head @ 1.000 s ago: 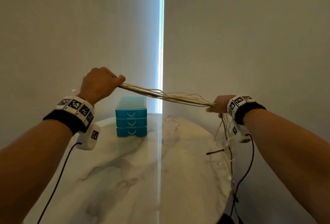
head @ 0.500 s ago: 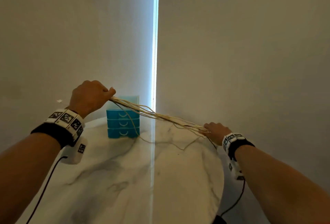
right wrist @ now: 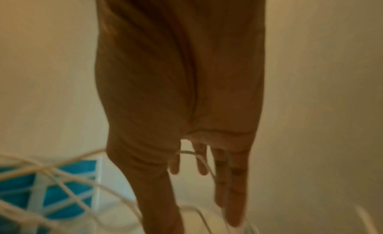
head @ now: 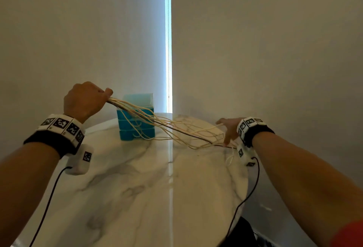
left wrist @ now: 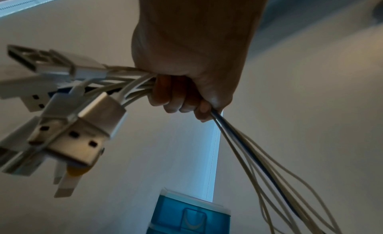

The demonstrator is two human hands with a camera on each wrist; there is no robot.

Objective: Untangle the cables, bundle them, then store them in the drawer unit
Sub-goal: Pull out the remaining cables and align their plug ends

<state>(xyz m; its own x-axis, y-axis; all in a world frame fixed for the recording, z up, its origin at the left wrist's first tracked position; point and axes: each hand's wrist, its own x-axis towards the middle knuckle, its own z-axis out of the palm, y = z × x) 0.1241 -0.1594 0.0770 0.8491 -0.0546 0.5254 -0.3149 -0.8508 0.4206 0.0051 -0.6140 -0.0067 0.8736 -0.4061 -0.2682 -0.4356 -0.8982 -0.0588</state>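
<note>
head, left hand point(head: 84, 100): was fisted around the cables point(head: 157, 123), raised above the table point(head: 137, 187) left of the drawer unit point(head: 136, 117); same clamp as 0.5 s earlier.
head, right hand point(head: 228, 128): fingers spread, low at the table's right edge; it pinched the strands 0.5 s earlier, now let go.
head, cables: fanned out and sagged onto the marble, looser than before; crossed in front of the drawer unit.
left wrist, left hand point(left wrist: 186, 65): fingers curled tight on the cables point(left wrist: 259, 164); USB plugs point(left wrist: 68, 119) stuck out behind the fist; drawer unit point(left wrist: 186, 216) below.
right wrist, right hand point(right wrist: 182, 106): blurred, fingers point(right wrist: 236, 188) straight, strands threaded between them; drawer unit point(right wrist: 62, 188) behind the cables point(right wrist: 62, 177).
</note>
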